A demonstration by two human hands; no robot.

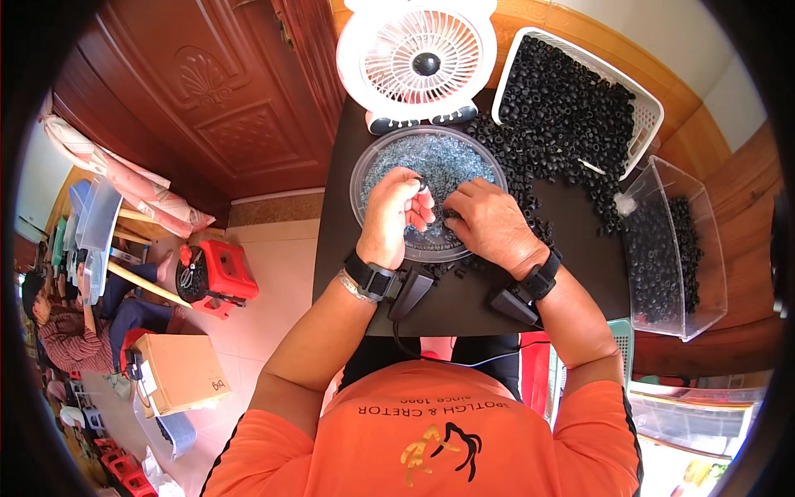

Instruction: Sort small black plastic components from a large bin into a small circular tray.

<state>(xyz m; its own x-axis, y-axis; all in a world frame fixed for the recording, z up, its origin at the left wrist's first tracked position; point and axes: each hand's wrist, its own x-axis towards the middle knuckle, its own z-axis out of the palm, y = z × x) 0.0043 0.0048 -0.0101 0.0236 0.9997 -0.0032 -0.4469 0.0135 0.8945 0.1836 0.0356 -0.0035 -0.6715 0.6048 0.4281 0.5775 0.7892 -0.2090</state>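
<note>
My left hand (393,214) is raised over a round clear bowl (364,170) full of small grey-blue metal pieces, its fingertips pinching a small black ring (421,185). My right hand (490,222) rests on the bowl's near right rim, fingers curled down among the pieces; what it grips is hidden. Loose black rubber rings (530,157) lie scattered on the black table (464,306) just right of the bowl. Both wrists wear black strapped devices.
A white desk fan (422,58) stands behind the bowl. A white basket (580,91) heaped with black rings sits at back right, a clear plastic bin (671,248) with more rings at right. On the floor left are a red stool (219,277), a cardboard box (178,373) and a seated person (66,331).
</note>
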